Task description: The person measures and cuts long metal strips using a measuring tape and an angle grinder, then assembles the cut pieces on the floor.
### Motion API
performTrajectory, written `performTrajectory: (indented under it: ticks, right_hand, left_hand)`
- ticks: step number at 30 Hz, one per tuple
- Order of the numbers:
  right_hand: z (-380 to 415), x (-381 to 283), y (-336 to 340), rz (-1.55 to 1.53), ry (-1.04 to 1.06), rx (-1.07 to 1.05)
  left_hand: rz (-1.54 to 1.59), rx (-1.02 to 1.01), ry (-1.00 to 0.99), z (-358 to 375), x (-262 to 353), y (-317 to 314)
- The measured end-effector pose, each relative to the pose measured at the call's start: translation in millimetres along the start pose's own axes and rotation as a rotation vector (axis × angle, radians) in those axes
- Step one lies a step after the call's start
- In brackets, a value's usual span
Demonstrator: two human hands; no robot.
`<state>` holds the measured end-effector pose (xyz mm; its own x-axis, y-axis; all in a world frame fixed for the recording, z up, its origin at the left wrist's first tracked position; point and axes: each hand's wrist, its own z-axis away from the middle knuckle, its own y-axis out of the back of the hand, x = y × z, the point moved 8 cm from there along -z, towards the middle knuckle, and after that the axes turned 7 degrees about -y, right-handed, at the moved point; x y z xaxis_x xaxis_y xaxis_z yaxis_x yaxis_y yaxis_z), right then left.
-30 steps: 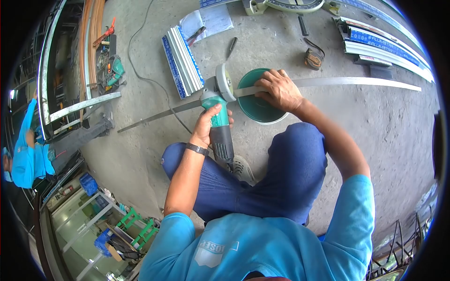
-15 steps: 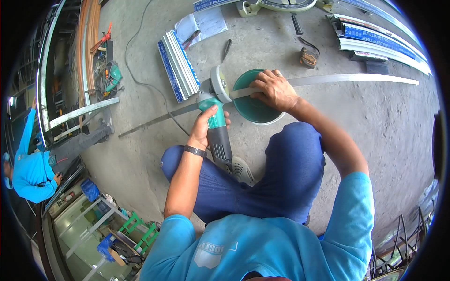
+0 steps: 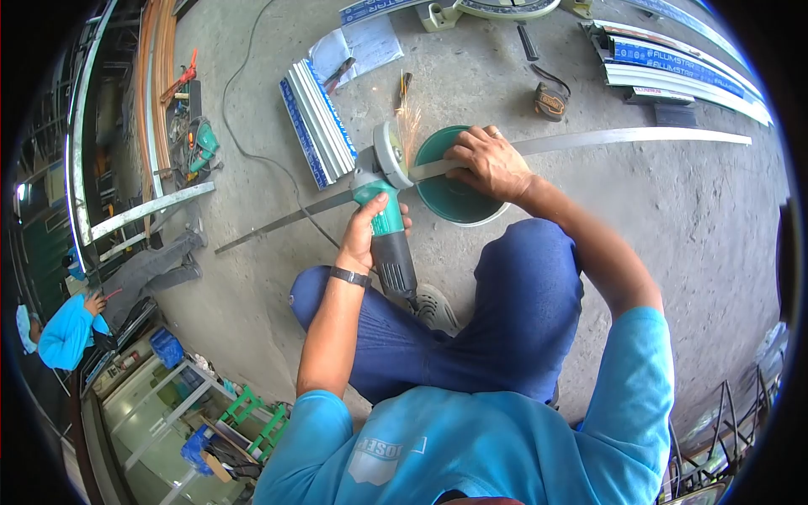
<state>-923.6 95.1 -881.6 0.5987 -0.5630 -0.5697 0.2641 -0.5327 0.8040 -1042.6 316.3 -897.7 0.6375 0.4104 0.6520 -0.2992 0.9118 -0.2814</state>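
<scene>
My left hand (image 3: 370,231) is wrapped round the green and black body of an angle grinder (image 3: 392,252). The grinder's disc and guard press against a long flat metal bar (image 3: 614,139), and orange sparks (image 3: 409,122) fly up from the contact. My right hand (image 3: 490,162) grips the bar just right of the disc, above a green bucket (image 3: 459,202). The bar crosses the bucket and runs far to the right; its left part (image 3: 286,223) slants down toward the floor. The exact contact point is hidden by the guard.
Blue-and-white wrapped profiles (image 3: 318,122) lie at the upper left, and more profiles (image 3: 673,63) at the upper right. A tape measure (image 3: 550,103) and pliers (image 3: 340,74) rest on the floor. The power cord (image 3: 269,156) curves leftward. A co-worker (image 3: 71,328) is at far left.
Sparks now spray from the grinder disc where none showed before. My hands have barely moved. The co-worker at the left has lowered an arm and shifted.
</scene>
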Motion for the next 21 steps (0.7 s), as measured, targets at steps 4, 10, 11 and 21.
performTrajectory:
  ticks: [4, 10, 11, 21]
  right_hand:
    - [-1, 0, 1, -0.008, -0.003, 0.002]
    - [0, -1, 1, -0.011, 0.009, 0.017]
    - [0, -2, 1, -0.011, 0.01, 0.017]
    - [0, 3, -2, 0.005, -0.001, -0.015]
  left_hand:
    - [-0.022, 0.002, 0.008, 3, 0, 1]
    - [-0.007, 0.003, 0.02, 0, -2, 2]
    - [-0.005, 0.01, 0.022, -3, -3, 3]
    - [0.016, 0.016, 0.039, -1, -2, 2]
